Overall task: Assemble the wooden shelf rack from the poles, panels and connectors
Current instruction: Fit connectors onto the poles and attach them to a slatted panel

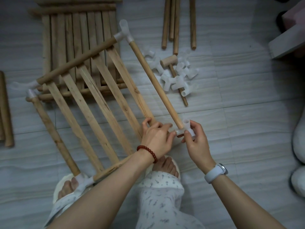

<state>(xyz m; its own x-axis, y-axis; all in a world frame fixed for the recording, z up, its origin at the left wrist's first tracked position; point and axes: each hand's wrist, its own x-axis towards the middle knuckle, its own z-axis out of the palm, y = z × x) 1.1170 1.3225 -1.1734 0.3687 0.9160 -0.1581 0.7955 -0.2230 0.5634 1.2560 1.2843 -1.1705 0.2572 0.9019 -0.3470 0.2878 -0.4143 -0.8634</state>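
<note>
The slatted panel (92, 103) is laid on the floor (239, 121), partly over a stacked panel (72, 38) behind it; to its right a mallet (171, 66) is set among loose connectors (178, 78) (spare poles (176, 23) beyond).

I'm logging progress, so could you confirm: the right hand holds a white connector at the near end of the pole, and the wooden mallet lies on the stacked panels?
Not quite. In the head view the wooden mallet lies on the loose white connectors on the floor, not the stacked panels. The right hand does hold a white connector at the pole end.
</note>
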